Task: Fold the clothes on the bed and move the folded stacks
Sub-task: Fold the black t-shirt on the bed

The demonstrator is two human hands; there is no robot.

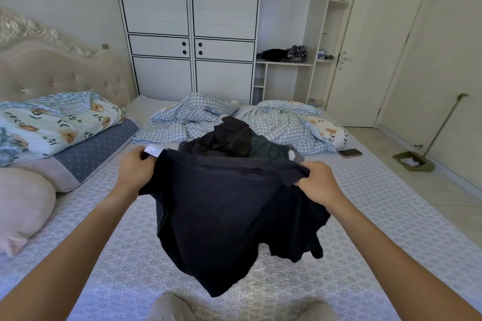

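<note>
A dark navy garment (221, 211) hangs in the air over the bed (378, 216), stretched between both hands. My left hand (135, 168) grips its upper left edge, where a white label (154, 150) sticks out. My right hand (317, 182) pinches the upper right edge. The lower part of the cloth droops loose toward the sheet. Behind it lies an unfolded pile of dark clothes (229, 138), black and dark green, in the middle of the bed.
A crumpled blue checked duvet (273, 120) lies at the far side. Pillows and a folded floral quilt (52, 125) are stacked at the left by the headboard. A phone (350, 153) rests near the right edge. A dustpan and broom (414, 161) stand on the floor.
</note>
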